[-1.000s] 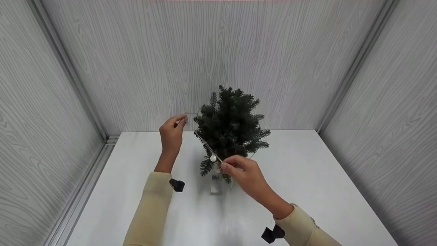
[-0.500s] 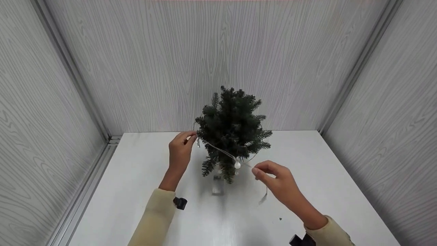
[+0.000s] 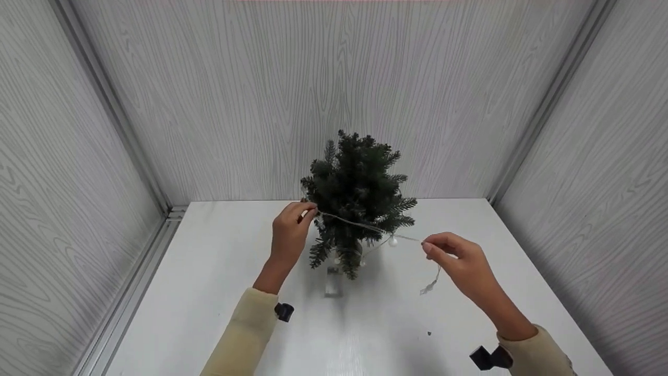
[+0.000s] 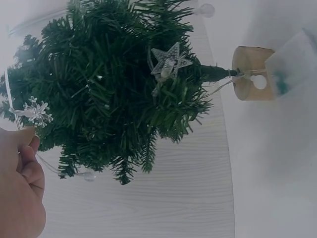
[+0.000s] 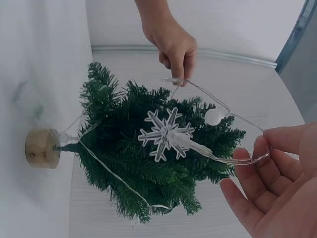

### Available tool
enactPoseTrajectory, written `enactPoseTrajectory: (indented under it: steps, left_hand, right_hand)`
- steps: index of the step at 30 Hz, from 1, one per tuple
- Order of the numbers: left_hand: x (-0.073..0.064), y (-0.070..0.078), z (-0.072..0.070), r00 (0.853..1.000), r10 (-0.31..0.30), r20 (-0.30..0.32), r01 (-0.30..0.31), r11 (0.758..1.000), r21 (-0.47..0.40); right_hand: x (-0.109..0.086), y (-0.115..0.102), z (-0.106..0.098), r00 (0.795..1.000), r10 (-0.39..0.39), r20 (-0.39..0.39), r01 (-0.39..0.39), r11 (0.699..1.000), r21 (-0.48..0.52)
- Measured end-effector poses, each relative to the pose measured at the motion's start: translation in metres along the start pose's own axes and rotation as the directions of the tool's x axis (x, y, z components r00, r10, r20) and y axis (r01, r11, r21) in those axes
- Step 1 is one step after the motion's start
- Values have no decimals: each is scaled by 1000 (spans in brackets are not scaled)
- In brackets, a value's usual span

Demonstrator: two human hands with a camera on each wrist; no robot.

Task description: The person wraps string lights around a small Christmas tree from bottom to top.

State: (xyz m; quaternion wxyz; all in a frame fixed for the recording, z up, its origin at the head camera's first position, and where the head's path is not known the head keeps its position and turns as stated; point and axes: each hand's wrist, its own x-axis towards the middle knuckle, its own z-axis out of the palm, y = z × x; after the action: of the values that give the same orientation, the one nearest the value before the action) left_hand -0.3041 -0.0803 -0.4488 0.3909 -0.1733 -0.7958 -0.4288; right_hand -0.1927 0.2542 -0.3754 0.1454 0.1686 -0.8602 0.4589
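A small green artificial Christmas tree (image 3: 360,183) stands mid-table with a wooden base (image 5: 43,148). Thin string lights (image 3: 360,224) wrap it and stretch across its front between my hands. At the tree's left side, my left hand (image 3: 292,230) pinches the wire beside a snowflake light (image 4: 34,111). Out to the right, apart from the branches, my right hand (image 3: 462,261) pinches the wire near its end. A clear snowflake light (image 5: 167,135) dangles from that end, and a round white bulb (image 5: 215,117) hangs between the hands. A star light (image 4: 171,60) sits among lower branches.
A translucent box (image 3: 333,282) lies on the white table (image 3: 235,250) in front of the tree. A tiny dark speck (image 3: 429,333) is at the table's front right. Wood-grain panels (image 3: 292,99) enclose the back and both sides.
My right hand has drawn the wire rightward across the tree's front, and its snowflake end now dangles in view. My left hand has come down and right, closer against the branches.
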Motion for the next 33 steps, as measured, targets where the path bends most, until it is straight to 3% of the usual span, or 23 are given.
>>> enactPoseTrajectory:
  steps: [5,13,20,24,29,33]
  left_hand:
    - [0,0,0,1000,18,14,-19,999,45]
    - [11,10,0,997,55,59,-59,996,71]
    - [18,13,4,994,52,93,-56,998,38]
    - [25,14,5,991,82,106,-88,995,49]
    - [22,14,6,980,103,168,-121,988,96]
    - [18,14,5,975,90,205,-112,989,95]
  right_hand:
    - [9,5,-9,999,32,-23,-33,998,-47]
    - [27,17,-22,995,2,-98,-13,995,-103]
    - [37,22,-27,988,3,-151,-14,998,-68]
    - [42,27,-27,983,6,-181,-15,999,-50]
    - [43,38,-25,985,27,-170,-42,996,-85]
    - [42,45,-24,989,60,-136,-73,993,-95]
